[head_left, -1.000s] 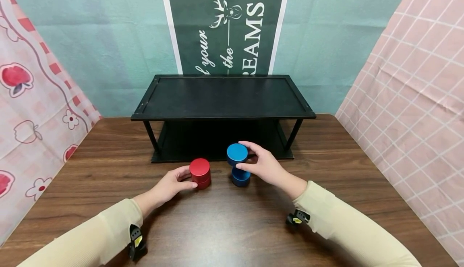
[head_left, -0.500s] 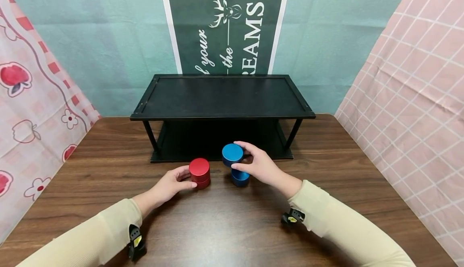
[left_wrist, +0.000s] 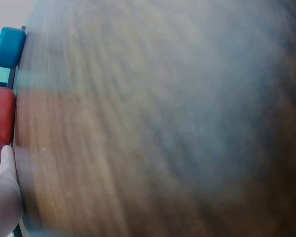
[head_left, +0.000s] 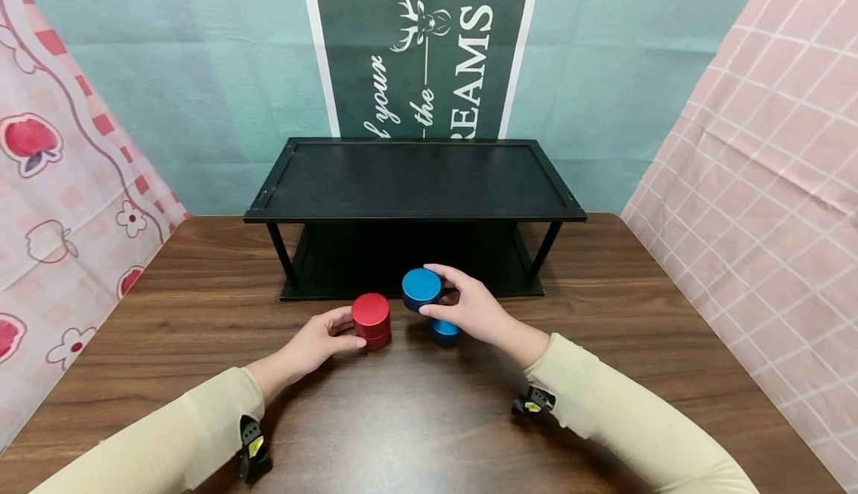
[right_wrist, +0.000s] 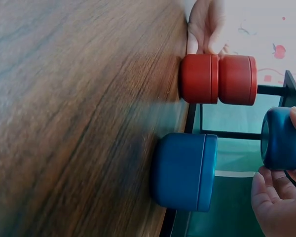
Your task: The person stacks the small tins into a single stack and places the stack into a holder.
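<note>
Two round red tins stand stacked on the table, the upper red tin [head_left: 371, 309] over the lower red tin [right_wrist: 199, 79]. My left hand [head_left: 313, 343] holds this stack from the left, thumb in front and fingers behind. Up in the air, my right hand [head_left: 474, 314] pinches a round blue tin [head_left: 421, 285] between thumb and fingers. A second blue tin [right_wrist: 182, 170] stands on the table below, partly hidden by the right hand and the held tin in the head view. The held tin is clear of it, shifted left toward the red stack.
A black two-level shelf [head_left: 415, 181] stands just behind the tins. The wooden table [head_left: 402, 419] spreads in front. Cloths hang at both sides and a green banner [head_left: 422, 47] at the back.
My right hand has moved left with the blue tin, from above the standing blue tin toward the red stack. The left hand and the red tins have kept their place.
</note>
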`<control>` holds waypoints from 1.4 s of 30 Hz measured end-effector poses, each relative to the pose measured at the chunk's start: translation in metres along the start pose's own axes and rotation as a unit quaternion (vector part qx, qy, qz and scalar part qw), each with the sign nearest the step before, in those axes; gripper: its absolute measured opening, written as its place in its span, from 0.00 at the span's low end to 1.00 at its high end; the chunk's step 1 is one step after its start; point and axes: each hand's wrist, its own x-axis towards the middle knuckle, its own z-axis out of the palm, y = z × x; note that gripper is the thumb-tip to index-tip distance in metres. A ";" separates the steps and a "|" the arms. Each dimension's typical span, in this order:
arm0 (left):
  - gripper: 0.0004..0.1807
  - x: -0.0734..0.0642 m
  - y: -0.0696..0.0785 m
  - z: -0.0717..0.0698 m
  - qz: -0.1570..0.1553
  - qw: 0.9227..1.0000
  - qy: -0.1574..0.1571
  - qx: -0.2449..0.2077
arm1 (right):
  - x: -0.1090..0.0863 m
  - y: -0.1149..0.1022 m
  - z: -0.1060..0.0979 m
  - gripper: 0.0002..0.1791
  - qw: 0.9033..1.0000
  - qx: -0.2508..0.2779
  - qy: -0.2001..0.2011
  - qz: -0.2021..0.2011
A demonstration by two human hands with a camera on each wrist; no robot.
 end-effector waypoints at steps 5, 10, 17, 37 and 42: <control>0.30 0.001 0.001 0.001 0.000 1.000 -0.002 0.002 | 0.001 -0.001 0.003 0.34 1.000 0.000 -0.004 0.002; 0.31 0.000 0.001 0.000 -0.005 1.000 -0.002 0.003 | 0.003 0.000 0.007 0.34 1.000 0.000 -0.006 -0.002; 0.31 0.000 0.001 0.000 -0.005 1.000 0.000 0.006 | 0.007 -0.002 0.013 0.34 1.000 0.011 -0.014 -0.003; 0.30 -0.001 0.002 0.000 0.003 1.000 -0.010 0.006 | 0.020 -0.014 0.032 0.34 0.999 0.020 -0.026 -0.024; 0.30 -0.001 0.002 0.000 0.004 1.000 -0.010 0.003 | 0.023 -0.017 0.037 0.34 0.999 0.015 -0.031 -0.032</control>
